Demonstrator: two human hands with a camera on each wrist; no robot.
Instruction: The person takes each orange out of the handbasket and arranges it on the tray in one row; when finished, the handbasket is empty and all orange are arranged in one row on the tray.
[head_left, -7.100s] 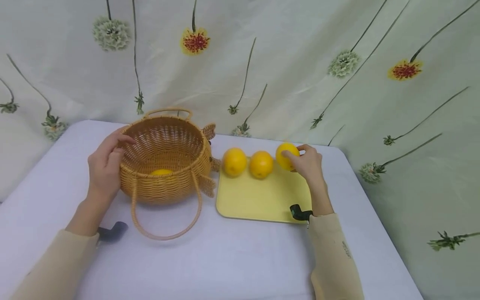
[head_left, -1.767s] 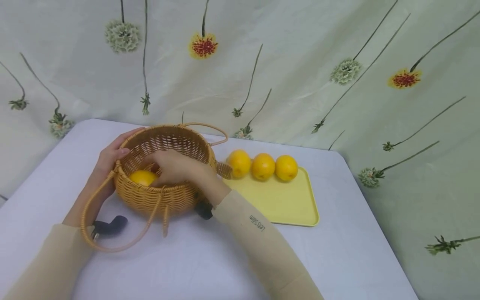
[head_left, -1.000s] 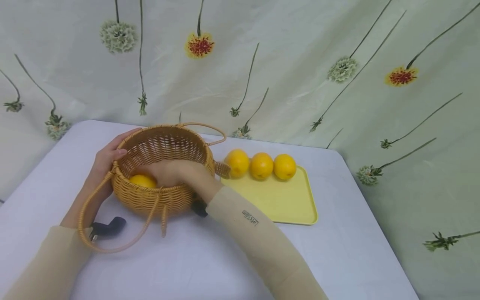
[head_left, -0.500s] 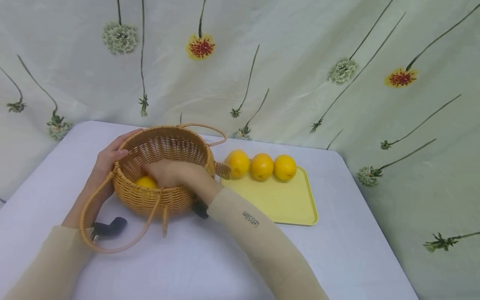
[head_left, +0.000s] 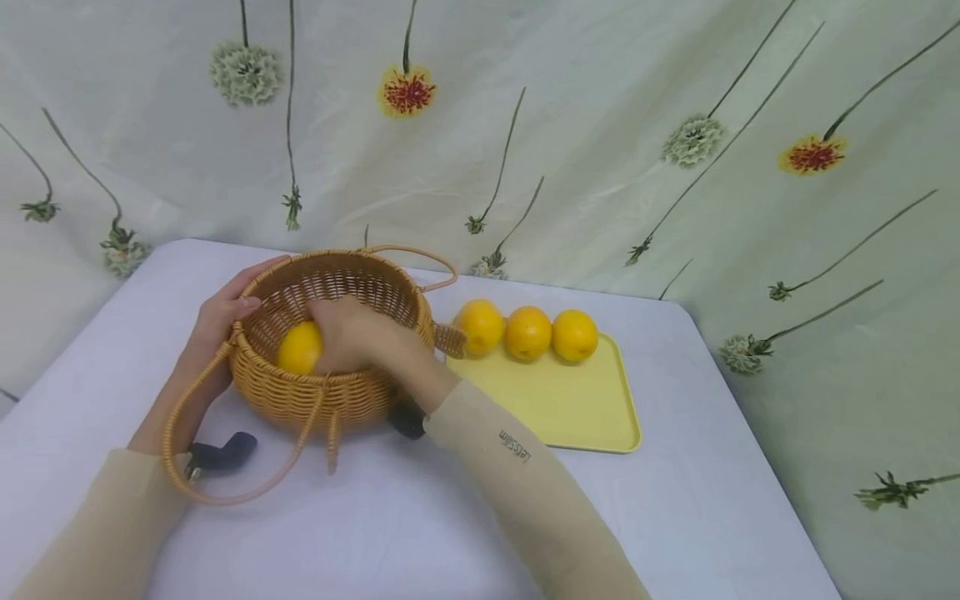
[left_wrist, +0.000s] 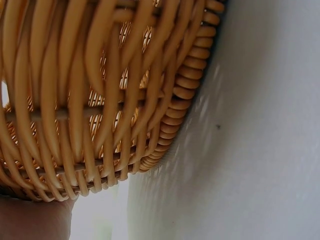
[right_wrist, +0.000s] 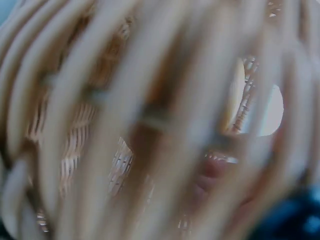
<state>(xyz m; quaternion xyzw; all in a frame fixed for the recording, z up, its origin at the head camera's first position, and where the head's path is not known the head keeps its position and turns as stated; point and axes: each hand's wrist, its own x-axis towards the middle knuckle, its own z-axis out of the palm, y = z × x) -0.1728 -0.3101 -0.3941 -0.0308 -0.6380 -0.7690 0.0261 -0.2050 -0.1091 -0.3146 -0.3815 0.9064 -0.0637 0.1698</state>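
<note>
My left hand [head_left: 218, 317] holds the left side of a wicker basket [head_left: 300, 404], thumb over the rim and the other fingers mostly hidden behind the weave. My right hand [head_left: 348, 335] reaches down inside the basket and grips an orange [head_left: 298, 348] near the front left wall, its fingertips largely out of sight. The left wrist view shows the basket's outer weave [left_wrist: 100, 100] close up, with part of the hand [left_wrist: 35, 217] under it. In the right wrist view, blurred wicker strands [right_wrist: 160, 115] cover most of what lies behind.
Right of the basket, a yellow tray [head_left: 555, 408] bears three oranges [head_left: 528, 333] in a row along its far edge. One basket handle [head_left: 225, 500] hangs across my left wrist; another handle [head_left: 420, 250] leans toward the back. A flowered cloth [head_left: 562, 150] hangs behind the table.
Since seven seconds ago, my right hand has gone from an orange at the tray into the basket, which has turned. Over the last half second, the orange in the basket has risen slightly.
</note>
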